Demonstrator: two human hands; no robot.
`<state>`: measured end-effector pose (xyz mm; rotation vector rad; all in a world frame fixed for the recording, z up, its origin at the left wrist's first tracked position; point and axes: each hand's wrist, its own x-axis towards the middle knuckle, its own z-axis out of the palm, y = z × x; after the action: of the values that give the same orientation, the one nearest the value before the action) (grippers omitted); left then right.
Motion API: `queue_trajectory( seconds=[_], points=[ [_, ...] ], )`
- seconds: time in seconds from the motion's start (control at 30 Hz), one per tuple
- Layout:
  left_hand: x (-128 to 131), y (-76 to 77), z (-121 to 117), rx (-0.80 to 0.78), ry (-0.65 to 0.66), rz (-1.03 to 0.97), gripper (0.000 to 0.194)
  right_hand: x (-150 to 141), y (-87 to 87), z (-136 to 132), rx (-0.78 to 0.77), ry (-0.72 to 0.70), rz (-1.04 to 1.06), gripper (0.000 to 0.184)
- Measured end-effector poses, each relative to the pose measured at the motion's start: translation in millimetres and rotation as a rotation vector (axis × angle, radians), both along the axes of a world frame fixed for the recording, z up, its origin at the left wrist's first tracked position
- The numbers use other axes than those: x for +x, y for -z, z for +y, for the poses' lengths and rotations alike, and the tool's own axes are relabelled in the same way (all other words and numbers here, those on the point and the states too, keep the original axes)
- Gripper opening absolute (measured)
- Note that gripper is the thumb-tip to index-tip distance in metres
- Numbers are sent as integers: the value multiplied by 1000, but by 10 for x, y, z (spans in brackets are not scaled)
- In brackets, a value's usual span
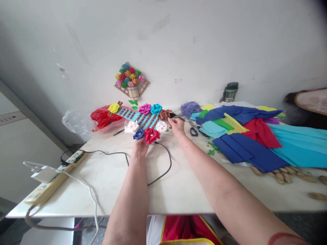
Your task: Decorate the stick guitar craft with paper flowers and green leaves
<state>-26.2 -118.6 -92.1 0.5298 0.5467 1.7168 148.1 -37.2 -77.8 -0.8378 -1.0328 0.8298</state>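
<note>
A light-blue panel with brown slats, edged with folded paper flowers, is held up over the table. My left hand grips its near side from below, and the flowers hide most of those fingers. The red flower and the dark blue flower sit just above that hand. At the panel's right end, my right hand has its fingertips pinched together, beside the brown flower and a white speckled flower. What lies in the pinch is too small to tell. A black object shows partly behind these fingers.
Coloured paper sheets cover the right side, with scissors and purple shreds nearby. A power strip with cables lies left; a black cord loops under my hands. A green-lidded bottle stands against the wall.
</note>
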Motion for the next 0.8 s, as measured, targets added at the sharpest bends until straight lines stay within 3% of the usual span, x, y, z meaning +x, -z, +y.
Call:
queue_trajectory(
  seconds=[0.17,0.3,0.37,0.53,0.67,0.8],
  points=[
    [10,-26,-27,-18,-2,-10,27,28,-51,-61,-22,-84,32,33],
    [3,-24,-26,14,-29,-3,23,194,-103,-62,55,-151,33,54],
    [-6,-21,-20,26,-47,1,24,314,-121,-31,120,-153,-30,57],
    [-37,-1,-8,51,-27,31,29,538,-161,31,240,-112,-295,49],
    [-52,24,-6,74,-29,69,31,560,-175,47,364,-102,-542,30],
    [-42,7,-29,31,-21,95,30,536,-175,43,353,-92,-619,13]
  ],
)
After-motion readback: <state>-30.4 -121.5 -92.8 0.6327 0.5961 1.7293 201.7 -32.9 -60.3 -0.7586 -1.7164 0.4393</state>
